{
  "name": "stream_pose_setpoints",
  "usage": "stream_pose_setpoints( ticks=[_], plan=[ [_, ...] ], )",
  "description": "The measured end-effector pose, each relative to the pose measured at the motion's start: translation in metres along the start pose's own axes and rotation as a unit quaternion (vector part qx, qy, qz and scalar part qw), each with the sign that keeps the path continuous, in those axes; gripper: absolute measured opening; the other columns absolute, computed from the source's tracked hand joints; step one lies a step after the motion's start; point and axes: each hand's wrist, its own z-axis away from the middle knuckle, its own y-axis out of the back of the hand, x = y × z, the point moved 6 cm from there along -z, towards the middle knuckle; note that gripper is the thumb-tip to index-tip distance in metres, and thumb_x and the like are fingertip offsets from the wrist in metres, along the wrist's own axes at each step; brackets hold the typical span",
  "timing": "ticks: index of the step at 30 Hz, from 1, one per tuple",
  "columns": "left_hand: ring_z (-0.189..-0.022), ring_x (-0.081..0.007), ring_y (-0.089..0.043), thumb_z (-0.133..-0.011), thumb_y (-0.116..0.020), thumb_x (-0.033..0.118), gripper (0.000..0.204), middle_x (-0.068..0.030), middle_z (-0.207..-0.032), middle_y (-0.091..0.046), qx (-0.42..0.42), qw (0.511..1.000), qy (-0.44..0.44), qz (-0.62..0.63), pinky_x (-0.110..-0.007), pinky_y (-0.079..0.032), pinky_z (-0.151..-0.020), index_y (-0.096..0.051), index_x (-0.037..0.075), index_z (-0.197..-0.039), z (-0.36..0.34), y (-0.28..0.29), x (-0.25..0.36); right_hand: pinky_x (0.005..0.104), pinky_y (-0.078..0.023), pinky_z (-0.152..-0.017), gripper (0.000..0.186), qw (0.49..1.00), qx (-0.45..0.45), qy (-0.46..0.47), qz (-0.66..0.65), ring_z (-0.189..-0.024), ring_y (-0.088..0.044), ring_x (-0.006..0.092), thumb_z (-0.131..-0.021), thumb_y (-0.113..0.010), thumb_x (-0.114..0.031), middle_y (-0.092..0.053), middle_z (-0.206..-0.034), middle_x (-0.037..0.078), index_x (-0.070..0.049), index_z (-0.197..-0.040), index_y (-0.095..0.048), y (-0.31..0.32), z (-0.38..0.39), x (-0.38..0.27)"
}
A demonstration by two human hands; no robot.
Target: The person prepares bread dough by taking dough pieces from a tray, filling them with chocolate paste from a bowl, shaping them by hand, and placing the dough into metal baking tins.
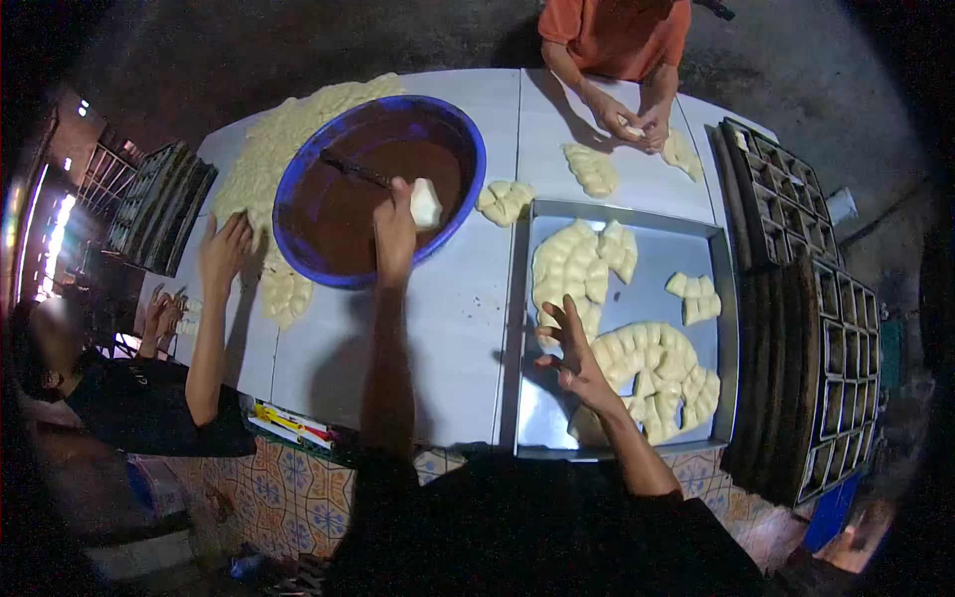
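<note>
My left hand (394, 227) is over the near right part of a blue basin (478, 164) of brown filling (333, 224). Its fingers are closed on a pale piece of dough (426, 205). A dark, stick-like tool (353, 168) lies across the basin, its end close to my fingers; I cannot tell whether they touch it. My right hand (575, 353) hovers with spread fingers above a metal tray (627, 207), holding nothing. Joined rows of pale dough pieces (652, 353) lie in that tray around the hand, and a smaller cluster (695, 298) is at its right side.
Across the table, a person in orange handles dough with both hands (637, 127). At left, a co-worker's hand (225, 251) touches a dough sheet (254, 164). Stacked baking moulds (841, 368) stand right of the tray; more moulds (159, 209) are at far left.
</note>
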Motion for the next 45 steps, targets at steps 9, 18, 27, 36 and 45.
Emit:
stream_pose_setpoints(
  ticks=[9, 18, 27, 36, 45],
  plan=[
    [-0.067, -0.022, -0.059, -0.085, -0.012, 0.077, 0.097, -0.013, -0.075, -0.064, -0.095, 0.961, 0.08, -0.247, -0.034, -0.046, -0.066, -0.07, 0.0, -0.094, -0.035, 0.022, -0.033, 0.0317, -0.045, -0.087, 0.09, 0.993, 0.08, -0.058, -0.057, -0.118, -0.045, 0.0207, -0.083, -0.064, -0.05, -0.033, -0.146, 0.01, -0.012, -0.149, -0.016, 0.005, -0.014, 0.037],
    [-0.111, -0.0294, -0.053, -0.093, -0.018, 0.066, 0.089, -0.0223, -0.125, -0.051, -0.204, 0.844, 0.235, 0.436, -0.045, -0.038, -0.099, -0.035, -0.012, -0.135, 0.17, -0.09, 0.016, 0.0275, -0.051, -0.073, 0.025, 0.913, 0.212, -0.149, -0.314, -0.081, -0.06, 0.0159, -0.094, -0.056, -0.021, -0.064, -0.099, 0.009, 0.002, -0.102, -0.061, -0.006, -0.03, 0.041],
    [-0.102, -0.0214, -0.06, -0.089, -0.054, -0.003, 0.04, -0.0163, -0.12, -0.057, -0.206, 0.965, 0.029, 0.161, -0.035, -0.053, -0.085, -0.046, -0.008, -0.128, 0.236, -0.104, 0.012, 0.0322, -0.043, -0.086, 0.039, 0.914, 0.114, 0.095, 0.378, -0.104, -0.051, 0.026, -0.074, -0.065, 0.003, -0.052, -0.113, 0.013, -0.003, -0.113, -0.061, -0.003, 0.021, -0.043],
    [-0.076, -0.0114, -0.059, -0.089, -0.065, 0.016, 0.025, -0.0065, -0.092, -0.06, -0.268, 0.894, 0.146, 0.328, -0.021, -0.05, -0.062, -0.061, -0.006, -0.102, 0.252, -0.137, -0.013, 0.0272, -0.047, -0.076, 0.02, 0.954, 0.198, 0.047, 0.221, -0.089, -0.059, 0.0184, -0.084, -0.065, -0.011, -0.06, -0.098, 0.011, 0.001, -0.1, -0.067, 0.013, 0.051, -0.048],
    [-0.091, -0.0206, -0.062, -0.08, -0.058, -0.013, 0.052, -0.0111, -0.107, -0.053, -0.293, 0.883, -0.015, 0.365, -0.024, -0.05, -0.066, -0.04, 0.002, -0.126, 0.248, -0.151, 0.007, 0.0268, -0.05, -0.065, 0.053, 0.946, 0.066, -0.287, -0.134, -0.083, -0.061, 0.0138, -0.089, -0.06, -0.017, -0.059, -0.109, 0.01, -0.004, -0.137, -0.041, 0.036, 0.06, 0.016]
  ],
)
